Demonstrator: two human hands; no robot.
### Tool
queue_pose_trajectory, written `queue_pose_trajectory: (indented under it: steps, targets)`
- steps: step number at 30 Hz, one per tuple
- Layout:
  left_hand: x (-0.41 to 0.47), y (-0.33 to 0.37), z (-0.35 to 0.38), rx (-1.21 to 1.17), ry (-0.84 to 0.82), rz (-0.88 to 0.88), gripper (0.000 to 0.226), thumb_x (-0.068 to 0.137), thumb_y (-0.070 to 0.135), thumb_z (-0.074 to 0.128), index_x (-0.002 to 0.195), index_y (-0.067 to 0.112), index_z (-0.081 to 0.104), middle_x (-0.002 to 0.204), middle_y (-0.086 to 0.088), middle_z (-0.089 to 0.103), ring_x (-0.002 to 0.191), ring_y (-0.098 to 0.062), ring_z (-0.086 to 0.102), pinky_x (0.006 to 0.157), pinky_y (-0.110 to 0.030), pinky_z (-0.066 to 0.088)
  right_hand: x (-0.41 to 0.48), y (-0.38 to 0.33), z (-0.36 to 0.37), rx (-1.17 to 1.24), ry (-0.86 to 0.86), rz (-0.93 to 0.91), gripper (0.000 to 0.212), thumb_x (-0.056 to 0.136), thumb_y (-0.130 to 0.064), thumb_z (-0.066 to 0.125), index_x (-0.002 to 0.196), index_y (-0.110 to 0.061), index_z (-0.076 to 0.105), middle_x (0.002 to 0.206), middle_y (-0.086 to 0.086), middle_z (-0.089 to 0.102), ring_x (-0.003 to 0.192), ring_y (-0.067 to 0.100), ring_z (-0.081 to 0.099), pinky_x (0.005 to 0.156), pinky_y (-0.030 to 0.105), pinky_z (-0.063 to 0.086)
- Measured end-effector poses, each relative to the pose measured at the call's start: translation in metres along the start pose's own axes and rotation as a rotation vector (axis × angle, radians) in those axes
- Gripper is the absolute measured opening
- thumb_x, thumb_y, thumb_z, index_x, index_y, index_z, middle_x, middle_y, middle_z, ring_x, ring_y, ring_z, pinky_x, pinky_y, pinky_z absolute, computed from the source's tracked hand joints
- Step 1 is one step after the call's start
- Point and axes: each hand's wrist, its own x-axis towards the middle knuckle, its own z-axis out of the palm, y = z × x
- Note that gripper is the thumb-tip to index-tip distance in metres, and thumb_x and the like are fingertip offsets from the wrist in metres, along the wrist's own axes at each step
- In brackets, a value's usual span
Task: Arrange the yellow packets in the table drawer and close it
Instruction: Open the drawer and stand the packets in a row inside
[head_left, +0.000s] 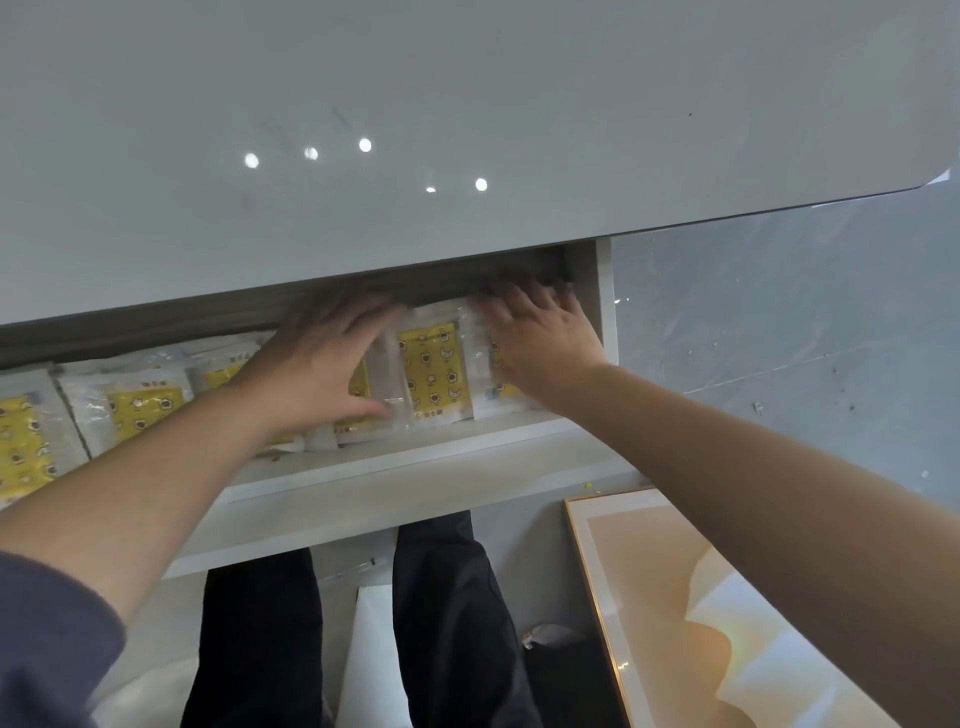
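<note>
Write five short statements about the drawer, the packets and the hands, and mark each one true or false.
1. The drawer stands open. True.
2. Both hands hang clear of the drawer. False: the left hand and the right hand rest with spread fingers on yellow packets inside it.
3. A yellow packet lies uncovered between the two hands. True.
4. The packets are piled on top of the table. False: they lie in a row in the drawer, under the table top.
5. A gold-edged frame sits below the drawer, on the right. True.
</note>
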Motion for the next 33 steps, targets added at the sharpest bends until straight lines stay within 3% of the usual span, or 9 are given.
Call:
queue_pose_trajectory:
  steps: [6, 11, 14, 18, 23, 27, 30, 33]
  targets:
    - [-0.008, -0.011, 0.005, 0.154, -0.012, -0.015, 0.123, 0.057, 0.059, 0.081, 0.153, 0.02, 0.014, 0.153, -0.004, 0.028, 0.139, -0.027, 0.029, 0.113, -0.045, 0.024, 0.001, -0.007, 0.003, -0.038, 0.027, 0.031, 0.086, 0.086, -0.02, 0.065, 0.151, -0.029, 0.009, 0.157, 0.004, 0.018, 0.147, 0.03, 0.01, 0.116, 0.055, 0.003]
    - [0.006, 0.005, 0.01, -0.003, 0.054, -0.011, 0.12, 0.065, 0.05, 0.081, 0.153, 0.02, 0.007, 0.155, -0.005, 0.022, 0.14, -0.027, 0.028, 0.112, -0.039, 0.029, -0.003, -0.022, 0.002, -0.008, 0.054, 0.027, 0.084, 0.09, -0.034, 0.06, 0.153, -0.028, 0.004, 0.161, 0.004, 0.009, 0.149, 0.03, 0.001, 0.116, 0.059, -0.003]
    - [0.002, -0.004, 0.009, 0.007, 0.075, -0.065, 0.119, 0.065, 0.055, 0.079, 0.153, 0.02, 0.008, 0.155, -0.004, 0.023, 0.139, -0.027, 0.028, 0.111, -0.041, 0.031, -0.001, -0.042, 0.003, 0.058, 0.098, -0.013, 0.077, 0.093, -0.038, 0.054, 0.153, -0.026, 0.008, 0.161, 0.002, 0.012, 0.149, 0.024, 0.002, 0.117, 0.058, -0.003]
    - [-0.008, -0.017, 0.009, 0.134, 0.053, -0.047, 0.108, 0.068, 0.058, 0.076, 0.15, 0.016, 0.021, 0.153, -0.004, 0.029, 0.139, -0.025, 0.029, 0.112, -0.041, 0.027, 0.007, -0.06, 0.007, 0.081, 0.072, -0.012, 0.071, 0.094, -0.035, 0.051, 0.153, -0.024, 0.012, 0.16, 0.001, 0.016, 0.149, 0.021, 0.004, 0.117, 0.06, -0.001]
    - [-0.016, -0.017, 0.007, 0.125, 0.042, 0.015, 0.106, 0.07, 0.054, 0.076, 0.15, 0.016, 0.019, 0.153, -0.004, 0.029, 0.137, -0.025, 0.034, 0.11, -0.04, 0.03, 0.009, -0.062, 0.01, 0.062, 0.089, 0.029, 0.07, 0.091, -0.038, 0.055, 0.151, -0.024, 0.02, 0.154, 0.001, 0.028, 0.147, 0.023, 0.015, 0.116, 0.061, 0.001]
    - [-0.014, -0.013, 0.002, 0.037, 0.059, -0.099, 0.092, 0.082, 0.062, 0.058, 0.151, 0.017, 0.016, 0.154, -0.004, 0.027, 0.134, -0.028, 0.038, 0.103, -0.042, 0.04, 0.016, -0.072, 0.002, 0.12, 0.121, 0.07, 0.064, 0.093, -0.033, 0.044, 0.151, -0.021, 0.02, 0.152, 0.003, 0.032, 0.144, 0.025, 0.022, 0.119, 0.055, 0.001]
    - [-0.014, -0.009, 0.005, 0.012, 0.098, -0.136, 0.072, 0.091, 0.049, 0.052, 0.147, 0.014, 0.026, 0.147, -0.007, 0.036, 0.127, -0.028, 0.044, 0.094, -0.041, 0.045, 0.025, -0.083, -0.003, 0.113, 0.078, 0.075, 0.063, 0.092, -0.021, 0.042, 0.151, -0.021, 0.021, 0.152, 0.005, 0.03, 0.143, 0.027, 0.023, 0.119, 0.053, 0.001]
    - [-0.017, -0.01, 0.009, -0.021, 0.088, -0.114, 0.069, 0.093, 0.038, 0.051, 0.15, 0.011, 0.021, 0.15, -0.008, 0.033, 0.131, -0.028, 0.039, 0.103, -0.04, 0.038, 0.024, -0.087, -0.003, 0.086, 0.054, 0.082, 0.066, 0.089, -0.016, 0.045, 0.15, -0.023, 0.023, 0.151, 0.005, 0.03, 0.142, 0.027, 0.024, 0.12, 0.052, 0.003]
